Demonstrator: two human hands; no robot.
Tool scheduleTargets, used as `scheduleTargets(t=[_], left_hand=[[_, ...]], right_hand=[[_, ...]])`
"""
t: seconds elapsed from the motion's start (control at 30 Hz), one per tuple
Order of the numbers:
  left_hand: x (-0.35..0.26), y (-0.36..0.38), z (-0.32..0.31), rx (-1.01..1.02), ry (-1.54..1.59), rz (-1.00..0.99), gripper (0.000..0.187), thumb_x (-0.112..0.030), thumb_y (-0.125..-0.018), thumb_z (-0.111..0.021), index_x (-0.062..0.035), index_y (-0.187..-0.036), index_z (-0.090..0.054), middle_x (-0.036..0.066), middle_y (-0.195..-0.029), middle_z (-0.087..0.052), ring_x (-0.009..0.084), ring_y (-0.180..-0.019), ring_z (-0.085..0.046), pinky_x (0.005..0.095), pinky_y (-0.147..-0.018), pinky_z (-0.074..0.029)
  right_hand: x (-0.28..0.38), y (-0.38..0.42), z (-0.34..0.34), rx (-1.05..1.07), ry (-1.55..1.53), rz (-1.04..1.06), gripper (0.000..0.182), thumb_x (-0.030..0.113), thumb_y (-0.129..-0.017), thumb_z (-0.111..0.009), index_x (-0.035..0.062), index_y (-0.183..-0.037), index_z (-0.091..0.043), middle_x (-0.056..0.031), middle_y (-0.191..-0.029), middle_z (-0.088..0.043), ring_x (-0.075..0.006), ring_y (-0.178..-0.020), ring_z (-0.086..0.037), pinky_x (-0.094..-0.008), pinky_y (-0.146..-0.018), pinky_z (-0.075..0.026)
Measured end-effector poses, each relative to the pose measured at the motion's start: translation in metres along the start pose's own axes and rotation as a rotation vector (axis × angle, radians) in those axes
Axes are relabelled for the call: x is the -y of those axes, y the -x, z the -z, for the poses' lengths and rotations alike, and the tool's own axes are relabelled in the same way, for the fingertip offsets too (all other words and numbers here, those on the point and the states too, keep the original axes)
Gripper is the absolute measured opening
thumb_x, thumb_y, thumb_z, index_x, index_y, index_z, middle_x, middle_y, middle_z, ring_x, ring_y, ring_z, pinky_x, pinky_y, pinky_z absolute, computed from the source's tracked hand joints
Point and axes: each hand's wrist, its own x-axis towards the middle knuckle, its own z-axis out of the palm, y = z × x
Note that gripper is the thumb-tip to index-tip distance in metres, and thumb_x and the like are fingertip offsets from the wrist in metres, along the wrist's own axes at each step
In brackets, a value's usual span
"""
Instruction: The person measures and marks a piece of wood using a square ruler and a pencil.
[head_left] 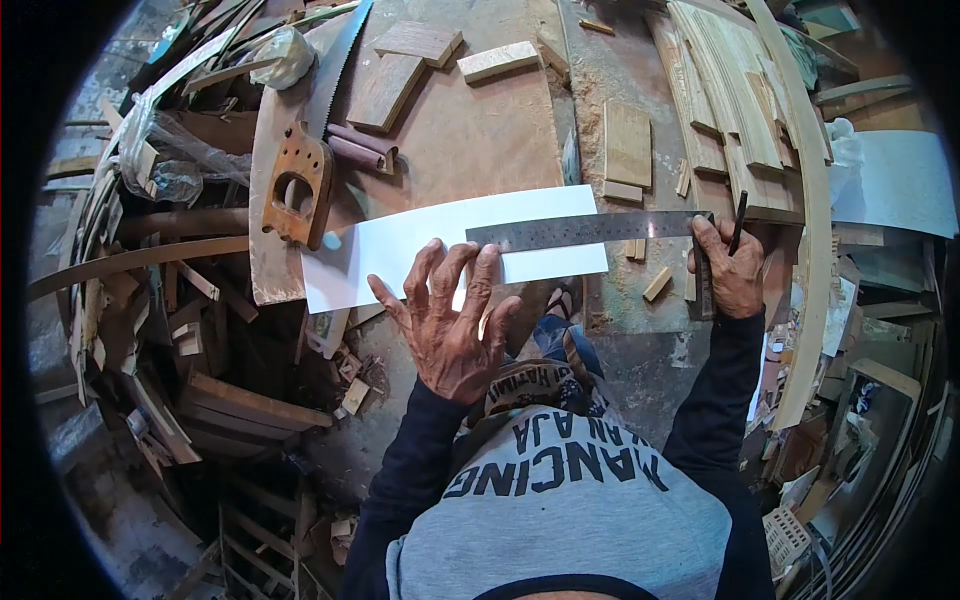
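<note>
A white sheet (380, 245) lies along the near edge of the wooden board. Across its right part rests the steel blade of a try square (570, 231), which reaches past the sheet's right edge. My left hand (450, 320) is spread, its fingertips on the sheet's near side and close to the blade's left end. In my right hand (735, 270) is the corner of the square, where blade and stock meet. A dark pencil (740, 222) sticks up between the fingers of that same hand.
A handsaw (298, 185) lies at the board's left side. Wood blocks (498, 62) and rolled sandpaper (358, 150) sit farther back. Long planks (720, 90) are stacked at the right. Scrap wood (240, 400) fills the left side.
</note>
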Motion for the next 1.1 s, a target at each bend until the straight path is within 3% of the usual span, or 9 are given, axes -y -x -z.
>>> scheduleTargets(t=[0.2, 0.3, 0.4, 0.8, 0.9, 1.1], left_hand=[[0.003, 0.004, -0.002, -0.009, -0.012, -0.009, 0.049, -0.029, -0.083, -0.072, -0.0186, -0.130, -0.064, 0.001, -0.134, -0.053, 0.0282, -0.138, -0.038, 0.0714, -0.114, 0.000], [0.006, 0.007, -0.002, 0.008, 0.003, -0.003, 0.045, -0.043, -0.092, -0.063, -0.0220, -0.131, -0.063, 0.001, -0.133, -0.056, 0.0256, -0.140, -0.036, 0.0688, -0.114, 0.007], [0.006, 0.009, -0.002, 0.003, 0.029, -0.003, 0.045, -0.044, -0.092, -0.063, -0.0218, -0.131, -0.064, 0.001, -0.132, -0.056, 0.0256, -0.140, -0.036, 0.0705, -0.113, 0.006], [0.008, 0.012, 0.002, 0.017, 0.023, -0.012, 0.041, -0.041, -0.093, -0.064, -0.0226, -0.129, -0.065, 0.001, -0.131, -0.057, 0.0255, -0.140, -0.037, 0.0711, -0.113, 0.003], [0.007, 0.012, 0.002, -0.022, 0.026, -0.023, 0.039, -0.029, -0.088, -0.068, -0.0198, -0.125, -0.067, -0.001, -0.129, -0.058, 0.0262, -0.137, -0.041, 0.0681, -0.115, -0.001], [0.008, 0.015, 0.003, -0.025, 0.038, -0.027, 0.035, -0.028, -0.089, -0.067, -0.0195, -0.123, -0.069, -0.001, -0.129, -0.058, 0.0265, -0.136, -0.042, 0.0684, -0.115, -0.002]], right_hand=[[-0.006, 0.004, -0.003, -0.038, -0.050, 0.012, 0.032, 0.034, -0.094, -0.068, 0.0045, -0.081, -0.066, 0.0002, -0.060, -0.060, -0.0050, -0.053, -0.055, -0.0219, -0.048, -0.039], [-0.005, 0.007, -0.003, -0.044, -0.025, 0.010, 0.032, 0.033, -0.095, -0.068, 0.0044, -0.080, -0.066, 0.0000, -0.060, -0.060, -0.0049, -0.052, -0.055, -0.0215, -0.048, -0.039], [-0.008, 0.007, -0.001, -0.026, -0.021, 0.001, 0.032, 0.032, -0.095, -0.068, 0.0045, -0.079, -0.065, 0.0000, -0.060, -0.060, -0.0047, -0.051, -0.054, -0.0214, -0.047, -0.038], [-0.005, 0.014, -0.001, -0.019, -0.014, -0.035, 0.032, 0.033, -0.095, -0.068, 0.0052, -0.079, -0.065, 0.0011, -0.060, -0.060, -0.0033, -0.052, -0.052, -0.0215, -0.048, -0.037], [-0.003, 0.017, -0.001, -0.011, -0.026, -0.037, 0.031, 0.032, -0.095, -0.068, 0.0048, -0.080, -0.065, 0.0014, -0.061, -0.060, -0.0034, -0.052, -0.052, -0.0213, -0.049, -0.037], [-0.002, 0.020, -0.003, -0.024, -0.042, -0.031, 0.031, 0.031, -0.094, -0.069, 0.0041, -0.080, -0.065, 0.0012, -0.062, -0.059, -0.0041, -0.053, -0.054, -0.0210, -0.048, -0.038]])
